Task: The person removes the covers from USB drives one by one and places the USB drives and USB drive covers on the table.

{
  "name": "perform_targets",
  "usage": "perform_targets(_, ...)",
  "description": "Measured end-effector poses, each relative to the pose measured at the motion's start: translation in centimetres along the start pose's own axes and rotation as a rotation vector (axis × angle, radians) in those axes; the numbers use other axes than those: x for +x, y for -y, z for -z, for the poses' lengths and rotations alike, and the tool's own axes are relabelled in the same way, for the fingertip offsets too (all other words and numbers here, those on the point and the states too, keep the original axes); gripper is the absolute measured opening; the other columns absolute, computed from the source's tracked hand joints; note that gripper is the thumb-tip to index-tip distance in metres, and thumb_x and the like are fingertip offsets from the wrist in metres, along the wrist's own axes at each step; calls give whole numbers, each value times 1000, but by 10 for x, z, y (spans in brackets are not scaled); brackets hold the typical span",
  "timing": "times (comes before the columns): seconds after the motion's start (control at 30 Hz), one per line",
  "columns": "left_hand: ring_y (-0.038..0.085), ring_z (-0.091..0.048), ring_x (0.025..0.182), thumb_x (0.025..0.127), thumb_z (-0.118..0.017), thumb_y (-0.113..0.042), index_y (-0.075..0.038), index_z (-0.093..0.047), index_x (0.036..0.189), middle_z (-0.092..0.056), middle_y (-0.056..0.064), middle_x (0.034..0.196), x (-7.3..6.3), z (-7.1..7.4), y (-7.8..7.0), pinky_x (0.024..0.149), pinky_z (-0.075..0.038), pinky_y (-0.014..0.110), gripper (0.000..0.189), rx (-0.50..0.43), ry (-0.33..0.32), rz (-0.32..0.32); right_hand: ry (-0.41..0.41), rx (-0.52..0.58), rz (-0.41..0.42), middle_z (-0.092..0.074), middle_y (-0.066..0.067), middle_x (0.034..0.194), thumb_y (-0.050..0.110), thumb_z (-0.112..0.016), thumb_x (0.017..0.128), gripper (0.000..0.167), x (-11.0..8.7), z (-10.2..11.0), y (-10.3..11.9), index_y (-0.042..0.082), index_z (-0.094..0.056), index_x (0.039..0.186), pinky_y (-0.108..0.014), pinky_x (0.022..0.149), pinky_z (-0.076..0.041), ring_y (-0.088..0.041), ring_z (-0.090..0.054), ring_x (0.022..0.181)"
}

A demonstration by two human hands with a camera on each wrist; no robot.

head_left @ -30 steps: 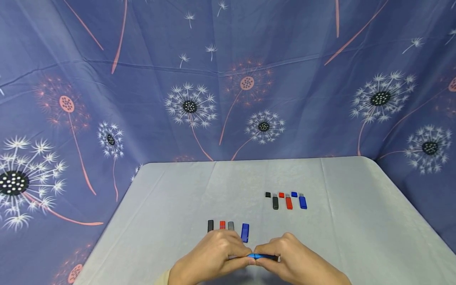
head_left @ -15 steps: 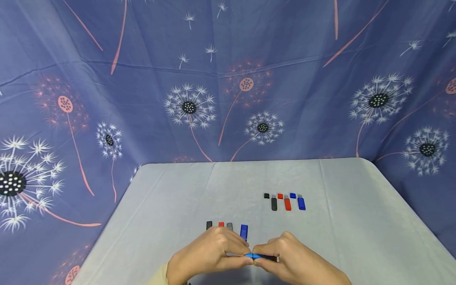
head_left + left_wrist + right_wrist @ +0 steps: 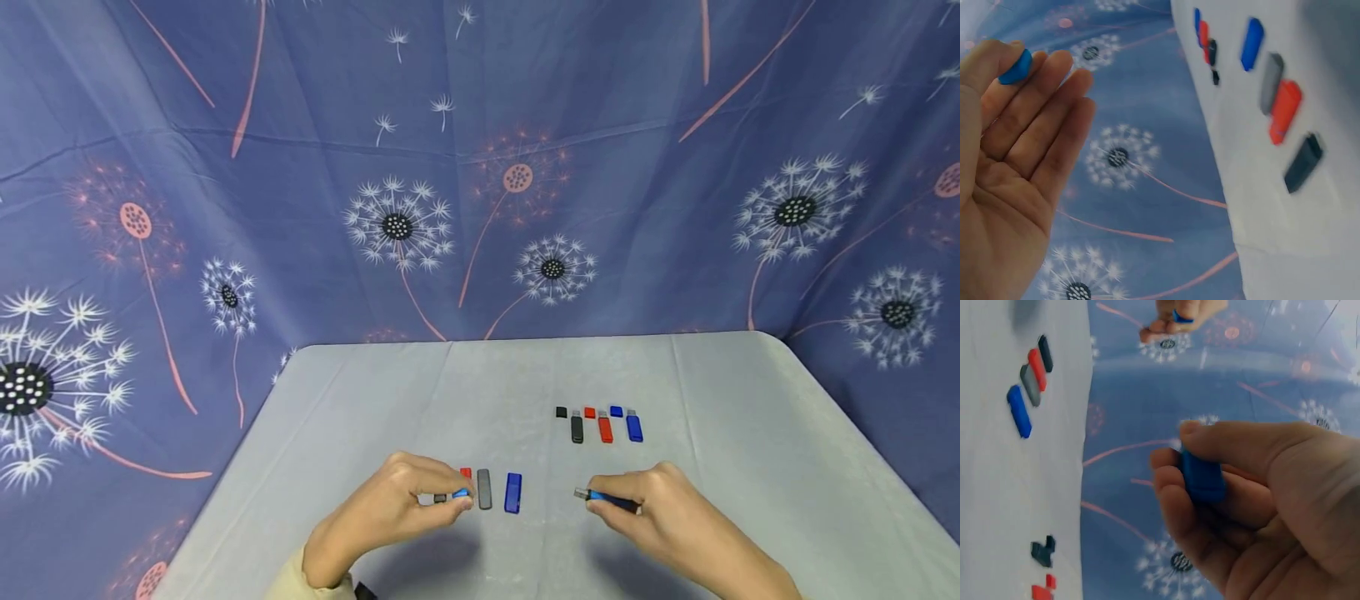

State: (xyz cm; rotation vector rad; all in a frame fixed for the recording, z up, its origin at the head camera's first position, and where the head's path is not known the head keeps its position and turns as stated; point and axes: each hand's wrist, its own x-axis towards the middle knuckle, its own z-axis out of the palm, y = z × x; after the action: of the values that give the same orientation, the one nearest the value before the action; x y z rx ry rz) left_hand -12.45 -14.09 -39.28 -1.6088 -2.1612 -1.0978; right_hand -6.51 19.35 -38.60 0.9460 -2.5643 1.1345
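My left hand (image 3: 405,504) pinches a small light-blue cap (image 3: 1017,67) between thumb and index finger, above the table's near left part. To the right, my right hand (image 3: 667,508) grips a blue USB stick (image 3: 1202,475), its bare metal plug (image 3: 581,493) pointing left. The cap and the stick are apart. Beneath and beside the left hand lie a grey capped USB stick (image 3: 484,489), a dark blue one (image 3: 513,493), a red one (image 3: 1286,111) and a black one (image 3: 1303,164); in the head view the hand partly covers the red and black ones.
Further back on the white-covered table (image 3: 375,400) lie uncapped sticks in black (image 3: 577,428), red (image 3: 605,429) and blue (image 3: 634,427). Their black cap (image 3: 561,412), red cap (image 3: 589,412) and blue cap (image 3: 617,411) sit at their upper left. A patterned blue cloth (image 3: 480,167) hangs behind.
Both hands were together on the light-blue stick; they have parted. The cap came off with the left hand moving left, while the right hand moved right and up with the stick, exposing its plug.
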Motion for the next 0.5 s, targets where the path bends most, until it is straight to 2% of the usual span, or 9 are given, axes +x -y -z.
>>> perform_targets(0.07, -2, -68, 84, 97, -71, -7, -13, -79, 107, -77, -5, 95, -5, 2, 3, 73, -54, 11, 14, 4, 19, 44, -27, -44, -31, -54, 24, 70, 12, -76, 93, 17, 0, 2, -7, 27, -73, 87, -13, 49, -42, 14, -40, 58)
perform_targets(0.17, -4, -62, 81, 99, -70, -9, -11, -76, 120, -74, -4, 101, -8, 0, 8, 69, -50, 8, 23, 40, 36, 98, -84, -106, -45, -66, 20, 77, 13, -81, 89, 12, 3, 0, -14, 25, -77, 89, -16, 54, -48, 10, -49, 64)
perform_targets(0.23, -5, -56, 77, 99, -69, -10, -11, -73, 128, -72, -6, 101, -8, -3, 11, 66, -47, 7, 29, 66, 39, 131, -135, -136, -50, -73, 15, 84, 12, -84, 85, 12, 6, -5, -16, 22, -80, 90, -18, 57, -51, 9, -55, 70)
perform_targets(0.3, -4, -51, 74, 100, -68, -13, -12, -70, 133, -69, -8, 99, -7, -5, 14, 65, -45, 7, 33, 76, 38, 183, -191, -155, -52, -72, 13, 86, 10, -87, 81, 15, 9, -10, -17, 21, -81, 90, -18, 56, -50, 8, -54, 71)
perform_targets(0.4, -4, -55, 76, 101, -67, -18, -15, -66, 139, -71, -8, 100, -2, -6, 18, 68, -49, 12, 38, 76, 30, 274, -247, -151, -70, -67, 15, 87, 8, -89, 77, 19, 14, -16, -17, 21, -82, 88, -17, 55, -47, 7, -51, 69)
perform_targets(0.5, -1, -64, 82, 99, -69, -22, -15, -66, 132, -75, -7, 100, 5, -8, 23, 73, -55, 17, 34, 60, 5, 340, -276, -140, -88, -61, 17, 84, 7, -89, 76, 19, 19, -19, -18, 18, -83, 90, -18, 54, -45, 6, -48, 66)
